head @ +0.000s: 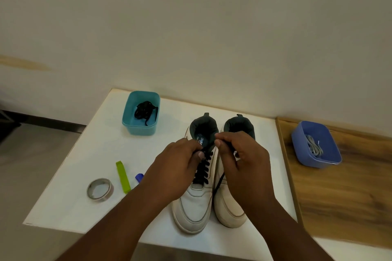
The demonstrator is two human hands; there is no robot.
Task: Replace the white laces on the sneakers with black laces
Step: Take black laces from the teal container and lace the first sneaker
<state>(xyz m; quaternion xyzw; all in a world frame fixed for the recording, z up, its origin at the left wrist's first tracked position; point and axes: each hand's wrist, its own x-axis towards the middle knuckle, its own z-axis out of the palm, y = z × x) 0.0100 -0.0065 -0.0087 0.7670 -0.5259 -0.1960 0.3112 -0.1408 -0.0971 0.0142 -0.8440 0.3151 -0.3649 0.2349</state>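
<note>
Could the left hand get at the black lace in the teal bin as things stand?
Probably yes, once it lets go. The left hand pinches the black lace on the left sneaker. The teal bin stands open-topped on the left hand's side, the spare black lace lies uncovered, and nothing stands between.

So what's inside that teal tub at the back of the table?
The teal tub holds one bundled black lace lying on its floor. Whatever sits beneath the bundle is covered; nothing else shows.
</note>
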